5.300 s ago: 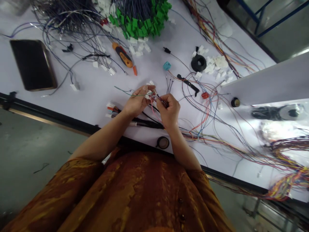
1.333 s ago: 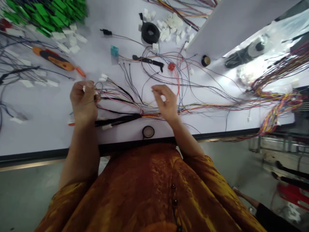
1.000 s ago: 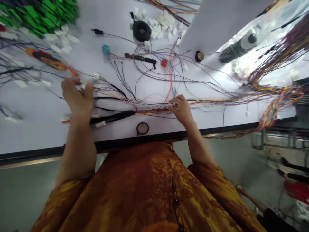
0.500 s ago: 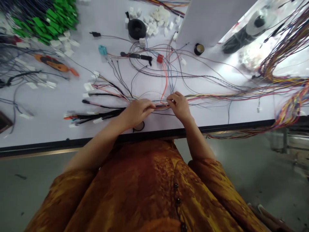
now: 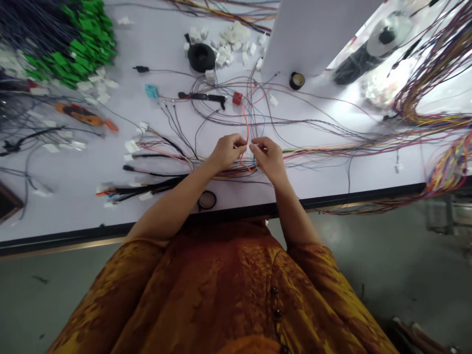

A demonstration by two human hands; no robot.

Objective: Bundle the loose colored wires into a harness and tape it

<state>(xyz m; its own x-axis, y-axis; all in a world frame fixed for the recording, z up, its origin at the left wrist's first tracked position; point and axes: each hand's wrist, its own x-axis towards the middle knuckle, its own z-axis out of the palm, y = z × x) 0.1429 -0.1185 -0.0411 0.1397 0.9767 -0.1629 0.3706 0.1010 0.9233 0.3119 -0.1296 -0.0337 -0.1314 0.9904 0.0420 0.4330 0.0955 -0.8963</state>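
Note:
My left hand (image 5: pixel 226 150) and my right hand (image 5: pixel 267 157) meet over the wire harness (image 5: pixel 324 147) that lies along the white table (image 5: pixel 73 206). Both hands are closed in a pinch on an orange-red wire (image 5: pixel 246 129) that runs up and away from my fingers toward a small red connector (image 5: pixel 237 98). To the left, the harness ends in a black sleeved bundle (image 5: pixel 155 184) and several thin wires with white connectors (image 5: pixel 132 146).
A pile of green connectors (image 5: pixel 86 46), an orange-handled screwdriver (image 5: pixel 83 114), a teal connector (image 5: pixel 151 91), a black tape roll (image 5: pixel 201 56), loose white housings (image 5: pixel 232 42) and a smaller tape roll (image 5: pixel 297 80) lie farther back. Another tape roll (image 5: pixel 207 200) sits by the front edge. Coloured wire bundles (image 5: pixel 438 167) hang at right.
My left hand let go of the white connectors at left and came to the middle beside my right. Both hands then rose slightly and pinched the orange-red wire.

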